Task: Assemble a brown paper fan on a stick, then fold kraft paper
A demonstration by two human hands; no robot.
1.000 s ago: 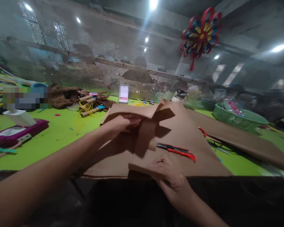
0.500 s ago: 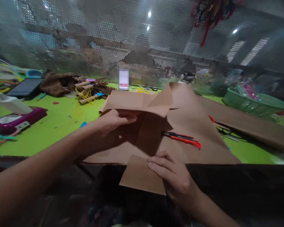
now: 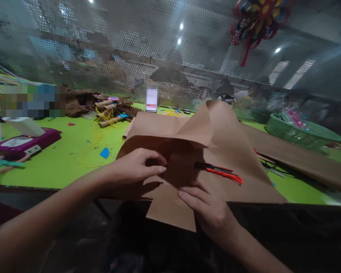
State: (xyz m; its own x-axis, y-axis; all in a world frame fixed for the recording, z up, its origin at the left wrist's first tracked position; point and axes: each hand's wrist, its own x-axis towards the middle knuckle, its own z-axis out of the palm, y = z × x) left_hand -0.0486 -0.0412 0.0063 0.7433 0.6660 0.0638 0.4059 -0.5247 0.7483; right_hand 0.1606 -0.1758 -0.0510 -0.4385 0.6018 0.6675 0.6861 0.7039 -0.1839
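A strip of brown kraft paper [image 3: 173,210] lies over the table's front edge, its near end sticking out. My right hand [image 3: 211,212] is closed on the strip's right side. My left hand [image 3: 140,165] reaches in from the left, fingers curved and thumb apart. It is beside the strip's far part, with nothing visible in its grasp. Above it arches the raised flap of a large brown paper sheet [image 3: 170,125], which throws a shadow over the strip. A red and black utility knife [image 3: 223,172] rests on the sheet right of the strip; its tip end is in shadow.
A green table [image 3: 82,146] carries a purple power strip [image 3: 28,142] at left. Paper rolls with yellow strings [image 3: 110,113] and a phone [image 3: 151,99] stand behind. At right are more brown paper [image 3: 295,151] and a green basket [image 3: 304,132]. Perforated metal sheeting backs the table.
My left hand has come down and out from the raised flap, its thumb now lower beside the strip. My right hand stays on the strip. The view has shifted slightly.
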